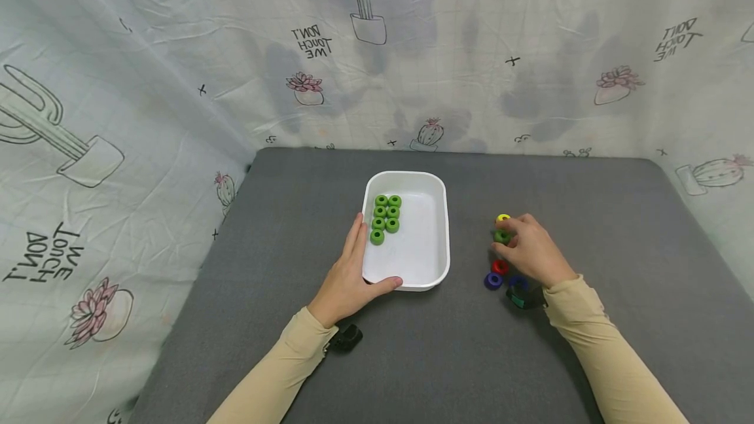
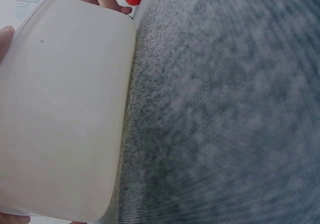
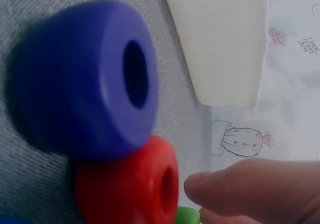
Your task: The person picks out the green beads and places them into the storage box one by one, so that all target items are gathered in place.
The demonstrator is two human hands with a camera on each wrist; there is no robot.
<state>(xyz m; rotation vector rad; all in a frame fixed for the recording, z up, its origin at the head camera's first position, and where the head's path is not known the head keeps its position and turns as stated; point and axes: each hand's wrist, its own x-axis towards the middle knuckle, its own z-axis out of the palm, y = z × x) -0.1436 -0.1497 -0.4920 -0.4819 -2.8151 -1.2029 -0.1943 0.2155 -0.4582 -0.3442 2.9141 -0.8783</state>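
My left hand (image 1: 347, 283) rests at the near left corner of a white tray (image 1: 432, 234), straight fingers along its left wall and thumb at the near rim. Inside the tray, several green beads (image 1: 379, 211) stand in two columns on the left. Off to the right, my right hand (image 1: 538, 250) pinches a green bead (image 1: 502, 237) between thumb and forefinger, at or near table height. A yellow bead (image 1: 503, 218) lies just beyond it. Nearer are a red bead (image 1: 500, 267) and a blue bead (image 1: 493, 281); another blue bead (image 1: 518, 282) is partly hidden below the wrist.
A grey cloth-covered table (image 1: 471, 358) lies beneath everything. Behind it and to the left hangs a white curtain (image 1: 471, 51) printed with cacti. A dark wrist camera (image 1: 526, 296) sits under the right wrist, close above the blue beads.
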